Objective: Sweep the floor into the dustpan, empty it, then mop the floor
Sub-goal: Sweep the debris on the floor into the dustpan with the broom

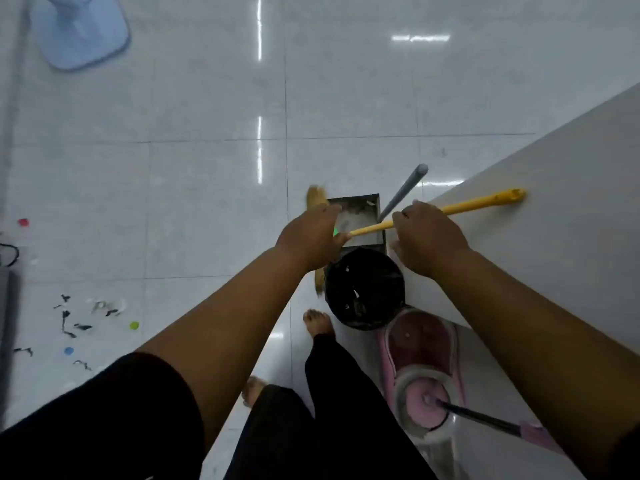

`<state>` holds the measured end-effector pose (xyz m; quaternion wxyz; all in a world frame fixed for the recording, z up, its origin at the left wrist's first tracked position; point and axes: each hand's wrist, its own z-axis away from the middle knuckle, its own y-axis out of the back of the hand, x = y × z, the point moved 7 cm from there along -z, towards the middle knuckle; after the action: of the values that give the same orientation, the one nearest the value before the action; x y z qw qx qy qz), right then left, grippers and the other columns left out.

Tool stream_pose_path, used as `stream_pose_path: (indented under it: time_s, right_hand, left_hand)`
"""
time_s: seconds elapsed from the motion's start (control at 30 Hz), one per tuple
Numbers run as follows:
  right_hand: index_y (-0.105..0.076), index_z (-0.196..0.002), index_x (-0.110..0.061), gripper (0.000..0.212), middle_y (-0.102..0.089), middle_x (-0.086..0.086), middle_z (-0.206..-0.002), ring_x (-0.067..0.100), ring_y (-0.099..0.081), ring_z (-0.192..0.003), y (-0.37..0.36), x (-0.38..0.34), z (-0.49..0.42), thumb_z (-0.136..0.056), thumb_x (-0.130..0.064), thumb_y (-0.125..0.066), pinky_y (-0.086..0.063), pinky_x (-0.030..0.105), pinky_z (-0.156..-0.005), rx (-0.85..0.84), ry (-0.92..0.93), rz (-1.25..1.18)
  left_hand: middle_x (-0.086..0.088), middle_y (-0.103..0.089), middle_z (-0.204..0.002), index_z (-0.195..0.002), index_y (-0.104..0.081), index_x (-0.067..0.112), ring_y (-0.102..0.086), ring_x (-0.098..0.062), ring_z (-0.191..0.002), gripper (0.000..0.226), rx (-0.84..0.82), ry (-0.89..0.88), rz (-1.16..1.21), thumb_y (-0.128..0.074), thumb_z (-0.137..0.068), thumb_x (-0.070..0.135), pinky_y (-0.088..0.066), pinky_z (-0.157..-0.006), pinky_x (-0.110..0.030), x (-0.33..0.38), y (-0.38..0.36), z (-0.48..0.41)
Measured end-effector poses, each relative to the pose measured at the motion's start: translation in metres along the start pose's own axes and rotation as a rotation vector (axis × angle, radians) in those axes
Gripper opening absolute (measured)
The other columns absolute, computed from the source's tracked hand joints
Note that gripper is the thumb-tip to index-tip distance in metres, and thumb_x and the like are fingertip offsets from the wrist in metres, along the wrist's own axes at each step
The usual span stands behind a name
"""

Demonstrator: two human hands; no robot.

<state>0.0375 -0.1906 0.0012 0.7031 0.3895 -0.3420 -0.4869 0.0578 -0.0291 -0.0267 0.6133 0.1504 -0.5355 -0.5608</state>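
Both hands grip a yellow broom handle [467, 204]: my left hand [311, 237] low near the straw bristles [316, 197], my right hand [427, 237] higher up. The handle's tip rests against the white wall at right. Under the hands stands a grey metal dustpan [360, 206] with dust in it and a grey upright handle [405, 188]. A black-lined bin [365, 289] sits right behind the dustpan, close to my bare feet. Black scraps and coloured bottle caps [83, 317] lie scattered on the white tiles at left.
A pink spin-mop bucket [420, 362] with its mop handle [485, 419] stands by the wall [554, 237] at lower right. A pale blue fan base [79, 32] sits at top left. A dark object with a cable edges the far left.
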Motion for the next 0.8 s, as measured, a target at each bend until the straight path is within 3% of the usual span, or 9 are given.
stream_pose_path:
  time_s: [0.1, 0.17, 0.23, 0.33, 0.4, 0.47, 0.53, 0.63, 0.8]
  right_hand:
    - [-0.057, -0.122, -0.004, 0.040, -0.062, 0.015, -0.116, 0.034, -0.050, -0.117, -0.013, 0.023, -0.019, -0.090, -0.028, -0.053, -0.034, 0.046, -0.109, -0.029, -0.046, 0.194]
    - [-0.057, -0.122, -0.005, 0.040, -0.062, 0.014, -0.118, 0.035, -0.048, -0.120, -0.020, 0.041, -0.029, -0.088, -0.026, -0.053, -0.027, 0.050, -0.112, -0.084, -0.120, 0.226]
    - [-0.060, -0.114, -0.011, 0.032, -0.062, 0.010, -0.110, 0.031, -0.053, -0.112, -0.022, 0.050, -0.033, -0.088, -0.028, -0.054, -0.032, 0.048, -0.106, -0.123, -0.160, 0.247]
    - [-0.062, -0.098, -0.019, 0.015, -0.054, 0.002, -0.082, 0.023, -0.058, -0.089, -0.030, 0.068, -0.039, -0.088, -0.028, -0.054, -0.039, 0.040, -0.088, -0.160, -0.242, 0.240]
    - [-0.061, -0.087, -0.019, 0.011, -0.044, 0.001, -0.067, 0.020, -0.051, -0.069, -0.035, 0.069, -0.043, -0.089, -0.027, -0.055, -0.039, 0.036, -0.078, -0.183, -0.260, 0.236]
    - [-0.053, -0.075, -0.016, 0.018, -0.041, 0.002, -0.060, 0.018, -0.039, -0.053, -0.038, 0.067, -0.046, -0.090, -0.027, -0.056, -0.036, 0.035, -0.070, -0.185, -0.262, 0.237]
    - [-0.049, -0.071, -0.015, 0.022, -0.040, 0.002, -0.058, 0.019, -0.032, -0.049, -0.040, 0.063, -0.048, -0.090, -0.024, -0.056, -0.033, 0.034, -0.068, -0.183, -0.255, 0.220]
    - [-0.038, -0.062, -0.015, 0.033, -0.039, 0.001, -0.058, 0.017, -0.031, -0.049, -0.039, 0.055, -0.051, -0.090, -0.020, -0.055, -0.032, 0.032, -0.065, -0.181, -0.226, 0.181]
    - [-0.049, -0.079, -0.015, 0.011, -0.037, 0.001, -0.059, 0.016, -0.031, -0.048, -0.027, 0.029, -0.041, -0.088, -0.012, -0.053, -0.031, 0.030, -0.059, -0.158, -0.169, 0.091]
  left_hand:
    - [-0.010, -0.051, -0.138, -0.140, -0.043, 0.013, -0.051, -0.027, -0.123, 0.056, -0.033, -0.011, 0.021, -0.055, -0.094, 0.043, -0.045, -0.093, -0.038, 0.011, -0.012, -0.041]
    - [-0.010, -0.051, -0.138, -0.140, -0.043, 0.013, -0.050, -0.027, -0.124, 0.056, -0.041, -0.030, 0.024, -0.056, -0.094, 0.041, -0.044, -0.095, -0.038, 0.023, -0.019, -0.074]
    - [-0.009, -0.050, -0.139, -0.142, -0.041, 0.013, -0.048, -0.026, -0.126, 0.057, -0.022, -0.040, 0.047, -0.057, -0.094, 0.039, -0.042, -0.097, -0.037, 0.032, -0.021, -0.099]
    - [-0.008, -0.046, -0.144, -0.145, -0.037, 0.015, -0.045, -0.025, -0.130, 0.058, -0.007, -0.090, 0.062, -0.056, -0.095, 0.036, -0.039, -0.103, -0.035, 0.055, -0.029, -0.137]
    - [-0.007, -0.047, -0.144, -0.144, -0.040, 0.016, -0.045, -0.024, -0.130, 0.056, -0.014, -0.149, 0.062, -0.056, -0.095, 0.034, -0.037, -0.104, -0.033, 0.070, -0.034, -0.155]
    - [-0.007, -0.058, -0.131, -0.133, -0.053, 0.017, -0.054, -0.024, -0.119, 0.043, -0.014, -0.197, 0.098, -0.061, -0.092, 0.027, -0.041, -0.096, -0.031, 0.084, -0.038, -0.168]
    - [-0.004, -0.066, -0.113, -0.115, -0.063, 0.016, -0.059, -0.022, -0.104, 0.026, -0.041, -0.199, 0.132, -0.063, -0.089, 0.019, -0.043, -0.084, -0.028, 0.090, -0.047, -0.177]
    - [-0.002, -0.067, -0.099, -0.101, -0.063, 0.014, -0.060, -0.022, -0.092, 0.014, -0.090, -0.199, 0.166, -0.063, -0.087, 0.014, -0.041, -0.074, -0.026, 0.087, -0.061, -0.180]
    - [0.002, -0.067, -0.100, -0.109, -0.063, 0.017, -0.059, -0.016, -0.089, 0.020, -0.122, -0.216, 0.239, -0.062, -0.089, 0.015, -0.044, -0.076, -0.025, 0.069, -0.068, -0.167]
